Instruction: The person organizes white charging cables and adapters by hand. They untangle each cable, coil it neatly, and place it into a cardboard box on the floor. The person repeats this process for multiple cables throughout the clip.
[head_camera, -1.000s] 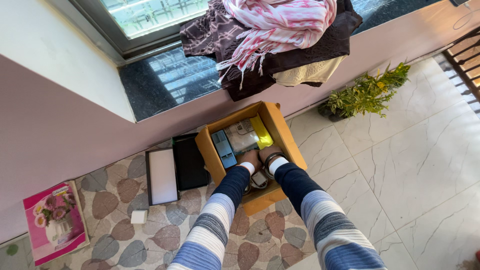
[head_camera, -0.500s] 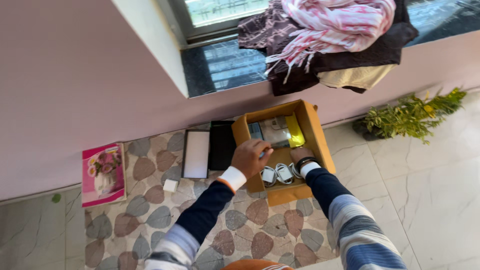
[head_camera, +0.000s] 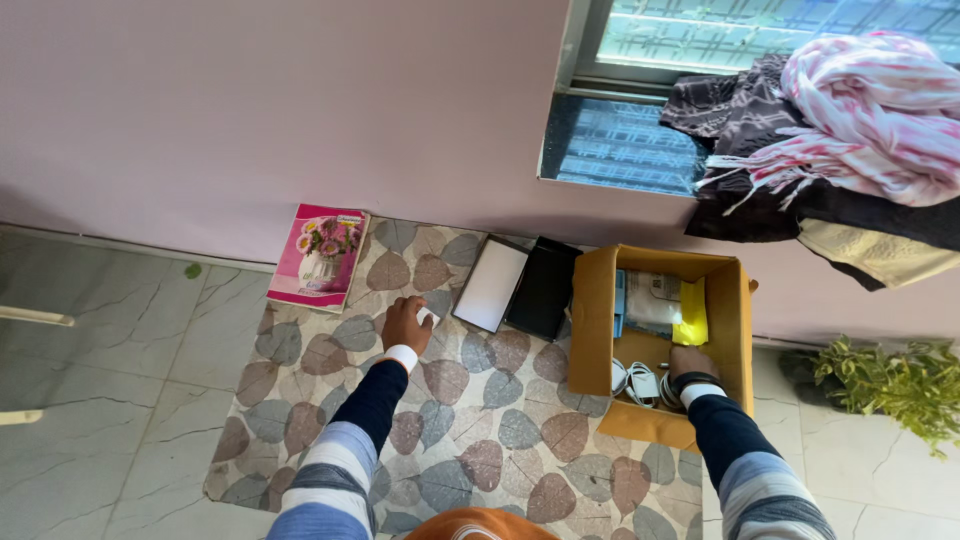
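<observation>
My left hand (head_camera: 404, 323) reaches out over the leaf-patterned mat (head_camera: 330, 400) and lies on a small white block (head_camera: 429, 316), its fingers curled over it. My right hand (head_camera: 690, 362) rests inside the open cardboard box (head_camera: 597, 320), at its near right corner, next to white chargers and cables (head_camera: 638, 382). A yellow packet (head_camera: 690, 315) and white packaging (head_camera: 650, 292) lie further in the box. Whether the right hand holds anything is hidden by the box contents.
A white tray (head_camera: 490, 285) and a black lid (head_camera: 544, 288) lie side by side left of the box. A pink flower-print booklet (head_camera: 321, 256) lies by the wall. Folded clothes (head_camera: 830, 140) are piled on the dark window ledge (head_camera: 615, 150). A green plant (head_camera: 890, 380) stands at right.
My left hand left the box and moved left across the mat to the small white block. The view swung left. My right hand stayed in the box.
</observation>
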